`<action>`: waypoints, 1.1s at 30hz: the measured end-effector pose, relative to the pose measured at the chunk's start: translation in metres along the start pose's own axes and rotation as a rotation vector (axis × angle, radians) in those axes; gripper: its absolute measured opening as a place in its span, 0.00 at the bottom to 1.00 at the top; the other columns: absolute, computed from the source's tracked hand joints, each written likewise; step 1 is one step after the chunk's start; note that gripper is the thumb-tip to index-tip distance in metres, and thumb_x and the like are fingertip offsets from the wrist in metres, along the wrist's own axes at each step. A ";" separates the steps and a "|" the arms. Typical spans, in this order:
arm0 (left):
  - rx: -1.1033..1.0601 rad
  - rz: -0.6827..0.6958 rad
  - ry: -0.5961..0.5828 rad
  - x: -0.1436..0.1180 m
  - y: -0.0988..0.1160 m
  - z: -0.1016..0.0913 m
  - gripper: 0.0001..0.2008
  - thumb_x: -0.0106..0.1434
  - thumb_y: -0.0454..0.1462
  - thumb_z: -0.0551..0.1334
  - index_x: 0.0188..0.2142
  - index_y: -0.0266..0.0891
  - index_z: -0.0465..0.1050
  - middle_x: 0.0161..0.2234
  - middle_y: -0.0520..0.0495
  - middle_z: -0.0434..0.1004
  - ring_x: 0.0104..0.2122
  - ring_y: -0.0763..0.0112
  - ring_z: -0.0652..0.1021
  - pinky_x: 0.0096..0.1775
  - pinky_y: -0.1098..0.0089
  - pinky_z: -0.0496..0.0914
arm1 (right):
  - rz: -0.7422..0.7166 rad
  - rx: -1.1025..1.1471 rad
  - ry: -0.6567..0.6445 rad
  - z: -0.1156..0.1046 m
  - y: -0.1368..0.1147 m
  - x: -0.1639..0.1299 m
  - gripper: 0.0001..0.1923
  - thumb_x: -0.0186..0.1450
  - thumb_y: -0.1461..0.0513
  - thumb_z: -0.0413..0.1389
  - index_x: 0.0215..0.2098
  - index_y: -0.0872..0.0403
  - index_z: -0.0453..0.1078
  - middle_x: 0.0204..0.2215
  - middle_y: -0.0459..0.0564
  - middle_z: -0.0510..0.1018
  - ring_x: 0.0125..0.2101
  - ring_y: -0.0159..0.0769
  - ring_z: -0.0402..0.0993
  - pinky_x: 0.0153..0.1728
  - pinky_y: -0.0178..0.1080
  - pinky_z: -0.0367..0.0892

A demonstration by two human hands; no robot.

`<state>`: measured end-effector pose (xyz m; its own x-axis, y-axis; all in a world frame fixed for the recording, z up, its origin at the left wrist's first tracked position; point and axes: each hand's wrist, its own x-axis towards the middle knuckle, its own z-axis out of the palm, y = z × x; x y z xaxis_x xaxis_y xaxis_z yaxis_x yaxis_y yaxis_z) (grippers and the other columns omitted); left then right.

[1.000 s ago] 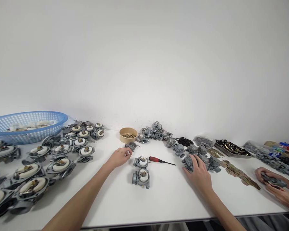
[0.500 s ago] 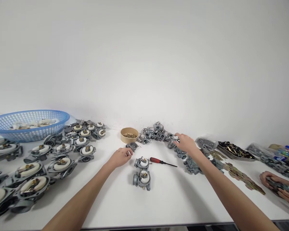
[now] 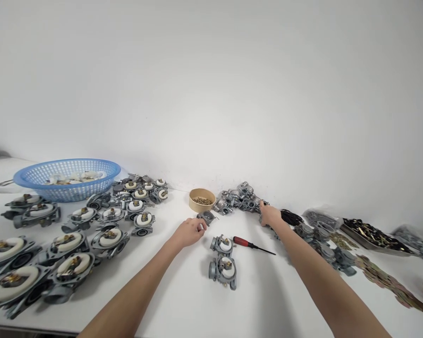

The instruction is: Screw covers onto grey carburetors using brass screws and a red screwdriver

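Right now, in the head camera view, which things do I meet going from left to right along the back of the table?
Blue basket → tan bowl of small brass parts → pile of grey metal bodies, where the right hand reaches → dark tray of parts.

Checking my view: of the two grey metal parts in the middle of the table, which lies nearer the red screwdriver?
The farther one, beside the red screwdriver handle; the other part lies closer to the table's front edge.

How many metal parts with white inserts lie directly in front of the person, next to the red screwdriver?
2: one part just left of the screwdriver, the other touching it on the near side.
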<state>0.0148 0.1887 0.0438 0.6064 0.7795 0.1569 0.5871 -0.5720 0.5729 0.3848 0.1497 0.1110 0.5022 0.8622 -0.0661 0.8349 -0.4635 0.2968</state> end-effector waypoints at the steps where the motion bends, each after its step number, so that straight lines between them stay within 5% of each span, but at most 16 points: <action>1: -0.004 0.001 -0.001 0.000 0.000 0.000 0.10 0.65 0.35 0.59 0.42 0.48 0.78 0.41 0.51 0.85 0.50 0.57 0.79 0.49 0.65 0.73 | -0.013 -0.005 0.010 0.002 0.001 0.000 0.21 0.73 0.55 0.60 0.60 0.54 0.69 0.57 0.56 0.75 0.51 0.45 0.77 0.50 0.52 0.77; 13: -0.053 -0.011 0.009 -0.001 0.001 -0.002 0.11 0.65 0.34 0.59 0.41 0.45 0.79 0.39 0.49 0.84 0.48 0.57 0.80 0.48 0.66 0.73 | -0.066 -0.007 0.079 -0.014 0.020 0.002 0.19 0.73 0.55 0.60 0.59 0.54 0.71 0.56 0.55 0.76 0.51 0.44 0.77 0.51 0.51 0.76; 26: -0.085 -0.015 0.018 -0.001 -0.001 -0.003 0.10 0.64 0.33 0.60 0.40 0.45 0.79 0.39 0.50 0.84 0.35 0.64 0.82 0.42 0.69 0.75 | -0.187 -0.048 0.138 0.001 0.007 -0.004 0.20 0.73 0.55 0.60 0.60 0.55 0.70 0.56 0.55 0.76 0.50 0.44 0.78 0.50 0.51 0.77; 33: -0.112 -0.015 0.009 0.000 -0.006 0.001 0.10 0.65 0.35 0.59 0.42 0.45 0.79 0.41 0.49 0.83 0.35 0.64 0.83 0.41 0.68 0.75 | -0.376 -0.100 0.150 -0.004 -0.002 -0.010 0.21 0.73 0.55 0.60 0.60 0.54 0.70 0.57 0.56 0.75 0.51 0.45 0.77 0.51 0.52 0.76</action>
<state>0.0120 0.1922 0.0398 0.5929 0.7904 0.1543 0.5324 -0.5284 0.6613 0.3770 0.1432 0.1146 0.1221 0.9912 -0.0503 0.9240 -0.0950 0.3704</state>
